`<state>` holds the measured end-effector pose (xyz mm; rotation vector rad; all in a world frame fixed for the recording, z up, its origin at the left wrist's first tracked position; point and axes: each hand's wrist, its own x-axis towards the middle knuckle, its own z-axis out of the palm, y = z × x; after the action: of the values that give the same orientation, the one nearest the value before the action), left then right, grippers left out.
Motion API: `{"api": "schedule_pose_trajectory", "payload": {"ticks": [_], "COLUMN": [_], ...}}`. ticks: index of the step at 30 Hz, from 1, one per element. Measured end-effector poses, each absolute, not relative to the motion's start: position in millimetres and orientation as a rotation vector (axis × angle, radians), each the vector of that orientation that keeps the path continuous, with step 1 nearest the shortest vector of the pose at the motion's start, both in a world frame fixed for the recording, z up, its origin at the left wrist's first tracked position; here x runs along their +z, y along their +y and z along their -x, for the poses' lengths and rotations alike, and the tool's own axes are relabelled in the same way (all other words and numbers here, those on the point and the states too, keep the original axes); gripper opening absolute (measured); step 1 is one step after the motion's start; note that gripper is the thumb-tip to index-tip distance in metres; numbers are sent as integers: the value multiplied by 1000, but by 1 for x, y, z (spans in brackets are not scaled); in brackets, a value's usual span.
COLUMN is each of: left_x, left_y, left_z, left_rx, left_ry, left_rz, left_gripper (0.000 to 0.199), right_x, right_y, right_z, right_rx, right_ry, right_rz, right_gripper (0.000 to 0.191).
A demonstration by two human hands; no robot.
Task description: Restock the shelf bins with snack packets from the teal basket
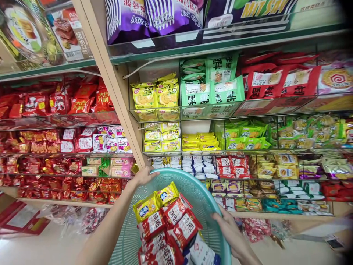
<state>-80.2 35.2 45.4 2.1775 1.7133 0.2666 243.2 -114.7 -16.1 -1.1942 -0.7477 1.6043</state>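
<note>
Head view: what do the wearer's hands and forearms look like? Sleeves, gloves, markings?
Left hand and right hand are ungloved. Left forearm and right forearm are slim and bare as far as the frame shows; no sleeve in view. No watch, bracelet, cable or marking that I can make out; some fingers are hidden.

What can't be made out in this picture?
Head view:
teal basket: near rim cut off by bottom edge
anything beneath the red packets: hidden by them
right hand: most fingers hidden by the basket
purple bags: tops cut off by top edge
bundles, lower left: contents blurred
</note>
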Motion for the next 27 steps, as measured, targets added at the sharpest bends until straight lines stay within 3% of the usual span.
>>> {"api": "schedule_pose_trajectory", "payload": {"ticks": [15, 18, 23, 27], "left_x": [45, 46, 50, 49], "left_y": [59, 60, 61, 61], "left_z": [61, 64, 66, 65], "left_rx": [243, 214, 216, 213], "left_ry": [1769, 1781, 1763, 1767], "left_rz": [-2299, -2327, -2379, -2400], "left_gripper": [49, 51, 52, 48], "right_x": [-17, -27, -16, 28], "right_y": [-105, -94, -76, -75], "right_z": [-242, -236, -221, -192], "right_rx": [1549, 1267, 455, 435], "right_ry": [-749, -972, -1481, -2007], "right_rz": [1381, 1479, 1534, 1291], "right_gripper": [62, 64, 58, 38]}}
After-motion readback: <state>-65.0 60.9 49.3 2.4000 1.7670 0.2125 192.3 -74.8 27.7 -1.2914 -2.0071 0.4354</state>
